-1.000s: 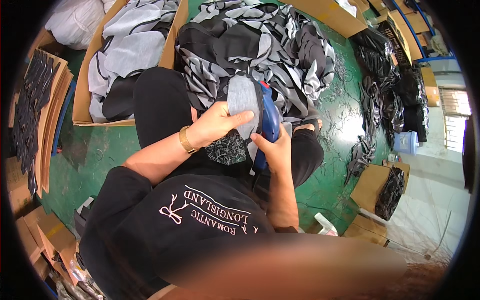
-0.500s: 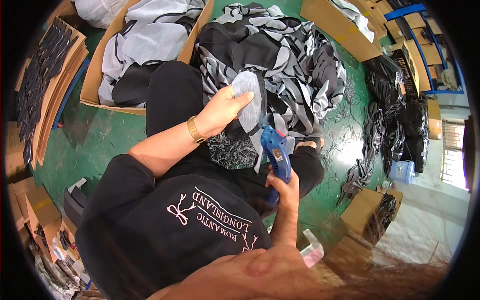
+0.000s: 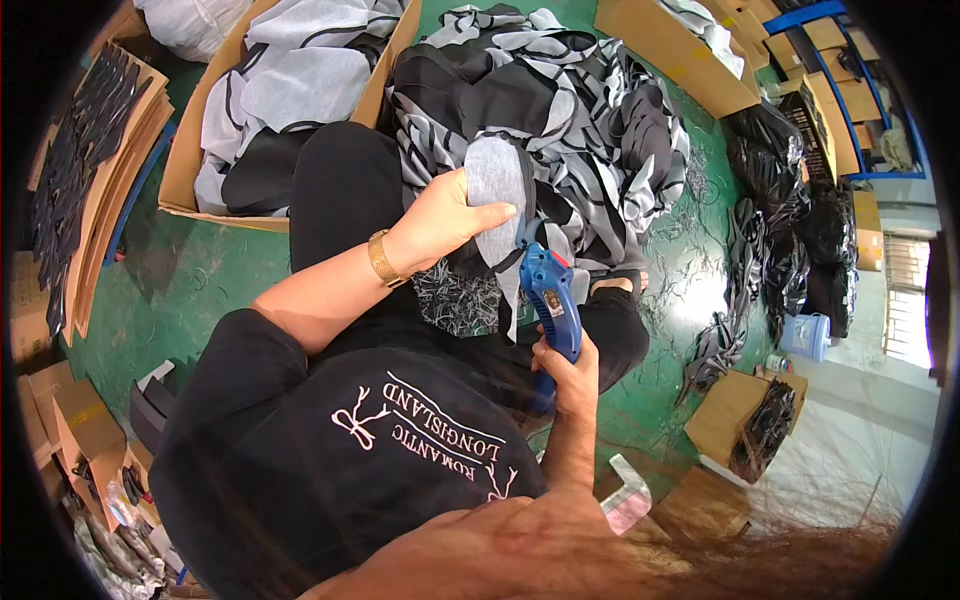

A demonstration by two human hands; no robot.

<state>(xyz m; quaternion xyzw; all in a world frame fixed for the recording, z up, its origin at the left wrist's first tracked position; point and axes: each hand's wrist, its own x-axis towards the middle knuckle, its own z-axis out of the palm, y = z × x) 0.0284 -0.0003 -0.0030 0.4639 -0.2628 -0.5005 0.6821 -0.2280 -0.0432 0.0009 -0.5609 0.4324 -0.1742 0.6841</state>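
Note:
My left hand (image 3: 438,222) grips a grey fabric piece (image 3: 496,170) with a dark edge, the thumb lying on top of it and the other fingers mostly hidden beneath. A narrow tail of the piece hangs down over my lap. My right hand (image 3: 572,368) is wrapped round the handle of a blue electric fabric cutter (image 3: 550,290) with a red button. The cutter's head meets the dark edge of the fabric, just right of my left thumb. Straight ahead lies a big heap of grey and black fabric pieces (image 3: 630,140).
A cardboard box (image 3: 178,165) of similar pieces stands at the far left. Thin trimmings (image 3: 455,305) lie between my legs, with more scattered on the green floor. Stacked cardboard with dark strips (image 3: 120,170) is at the left; black plastic bags (image 3: 765,150) and a blue bucket (image 3: 805,338) stand at the right.
The cutter's head has come up against the fabric's edge, moving slightly upward. My left hand has shifted a little, and the fabric piece now sits more upright.

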